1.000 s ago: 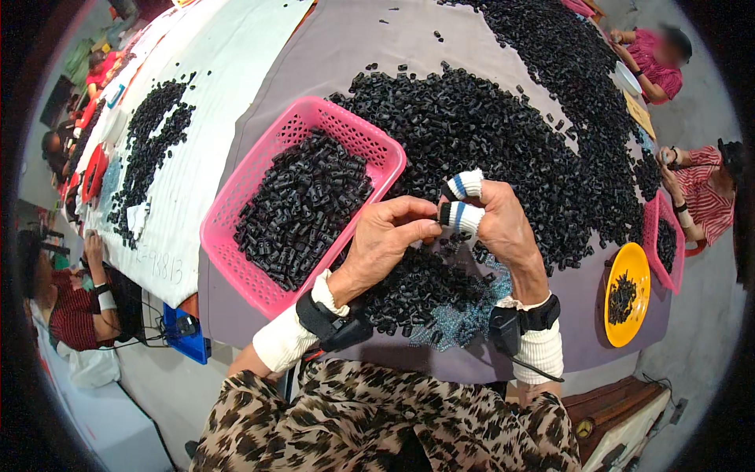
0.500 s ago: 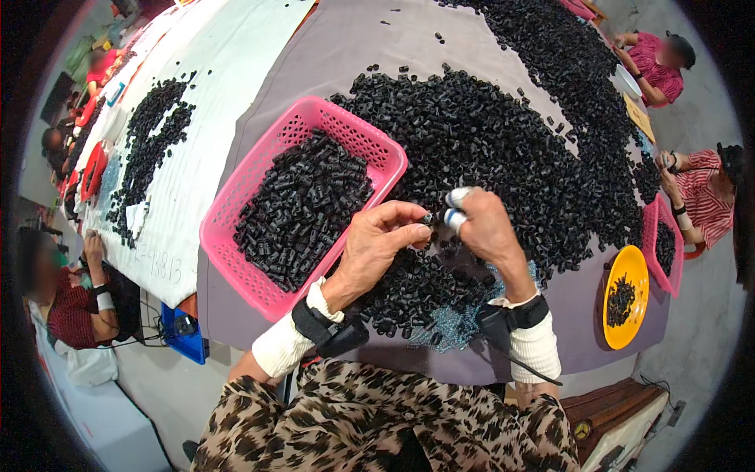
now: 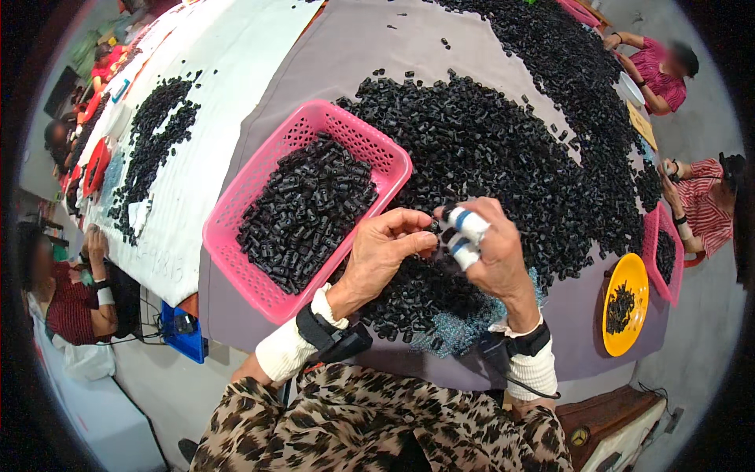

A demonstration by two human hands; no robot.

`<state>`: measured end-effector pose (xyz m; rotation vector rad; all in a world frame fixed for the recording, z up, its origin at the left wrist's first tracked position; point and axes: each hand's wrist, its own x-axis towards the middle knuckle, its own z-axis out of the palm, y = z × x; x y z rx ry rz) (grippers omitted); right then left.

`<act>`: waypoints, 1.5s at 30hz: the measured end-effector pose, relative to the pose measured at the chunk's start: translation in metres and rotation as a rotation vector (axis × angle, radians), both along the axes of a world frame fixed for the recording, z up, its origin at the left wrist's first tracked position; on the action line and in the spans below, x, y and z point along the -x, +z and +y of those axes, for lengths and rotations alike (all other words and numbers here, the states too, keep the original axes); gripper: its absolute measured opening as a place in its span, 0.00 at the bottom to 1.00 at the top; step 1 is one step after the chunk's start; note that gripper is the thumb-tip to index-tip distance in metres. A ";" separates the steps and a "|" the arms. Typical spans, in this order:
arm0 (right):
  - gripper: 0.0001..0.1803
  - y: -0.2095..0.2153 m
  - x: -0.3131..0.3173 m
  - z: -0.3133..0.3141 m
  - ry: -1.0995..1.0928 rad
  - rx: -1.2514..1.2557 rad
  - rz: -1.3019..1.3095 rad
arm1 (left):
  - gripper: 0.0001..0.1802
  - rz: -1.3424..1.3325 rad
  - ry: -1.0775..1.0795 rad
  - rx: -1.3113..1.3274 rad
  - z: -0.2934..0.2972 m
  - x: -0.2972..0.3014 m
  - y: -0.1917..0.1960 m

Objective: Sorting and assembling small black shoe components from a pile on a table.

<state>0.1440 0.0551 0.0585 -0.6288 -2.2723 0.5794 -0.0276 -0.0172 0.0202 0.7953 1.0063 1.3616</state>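
My left hand (image 3: 379, 258) is closed, its thumb and index finger pinching a small black plastic part (image 3: 432, 226) above the pile. Close beside it on the right is my right hand (image 3: 497, 250), slightly blurred. White wrappings with blue bands cover two of its fingers, which are curled toward the pinched part; dark bits show at their tips, too unclear to name. Beneath both hands spreads a big heap of black plastic parts (image 3: 480, 149). To the left of my left hand stands a pink perforated basket (image 3: 236, 271) holding many similar black parts.
Small clear-blue pieces (image 3: 460, 330) lie at the heap's near edge. A yellow plate (image 3: 638, 311) with black bits and another pink basket (image 3: 650, 236) are at the right. More black parts (image 3: 161, 126) lie on the white cloth at left. Several people sit around the table.
My right hand has turned, bringing its wrapped fingers down and closer to the left hand's pinch. My left hand has shifted slightly and keeps its pinch. The whole view has moved a little.
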 end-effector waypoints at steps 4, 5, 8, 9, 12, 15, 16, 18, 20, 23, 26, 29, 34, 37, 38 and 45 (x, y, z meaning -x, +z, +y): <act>0.17 -0.007 -0.002 0.001 0.031 -0.101 -0.010 | 0.11 0.045 0.006 0.006 -0.001 0.002 0.004; 0.17 -0.007 -0.003 0.000 0.027 -0.100 -0.007 | 0.11 0.035 0.005 0.006 -0.001 0.002 0.003; 0.15 -0.010 -0.003 -0.001 0.045 -0.073 0.023 | 0.11 0.020 0.007 0.014 -0.001 0.001 0.004; 0.15 -0.010 -0.002 -0.002 0.045 -0.072 0.023 | 0.11 0.016 0.010 0.023 -0.002 0.001 0.004; 0.14 -0.011 -0.001 -0.002 0.001 -0.061 0.055 | 0.11 0.073 -0.005 0.008 -0.001 -0.002 0.002; 0.13 -0.012 -0.002 -0.002 -0.024 0.019 0.060 | 0.10 0.090 -0.001 -0.016 0.000 -0.002 0.008; 0.12 -0.011 -0.002 -0.002 -0.028 0.028 0.059 | 0.10 0.090 -0.001 -0.015 0.000 -0.002 0.007; 0.11 -0.010 -0.002 -0.003 -0.030 0.039 0.059 | 0.10 0.101 -0.001 -0.017 0.000 -0.002 0.006; 0.11 -0.005 -0.001 0.000 0.029 -0.181 -0.068 | 0.10 0.097 0.012 -0.016 0.000 -0.001 0.001; 0.13 -0.001 -0.008 0.011 -0.085 -0.049 -0.022 | 0.10 0.087 0.038 -0.010 0.000 0.003 0.004; 0.08 -0.021 -0.014 0.022 -0.100 -0.076 -0.242 | 0.10 0.080 0.062 0.010 0.001 0.007 0.003; 0.05 -0.051 -0.011 0.023 -0.075 -0.131 -0.409 | 0.10 0.038 0.069 0.007 -0.001 0.007 0.002; 0.06 -0.070 -0.004 0.021 -0.084 -0.204 -0.515 | 0.10 0.002 0.059 0.043 -0.002 0.008 -0.004; 0.08 -0.070 -0.007 0.023 -0.062 -0.225 -0.506 | 0.10 -0.032 0.047 0.067 -0.001 0.007 -0.003; 0.08 -0.065 -0.010 0.023 -0.058 -0.170 -0.393 | 0.10 -0.030 0.055 0.070 -0.001 0.007 -0.004; 0.11 -0.006 -0.004 0.005 0.028 -0.216 -0.235 | 0.09 -0.091 -0.011 0.123 0.005 -0.005 -0.008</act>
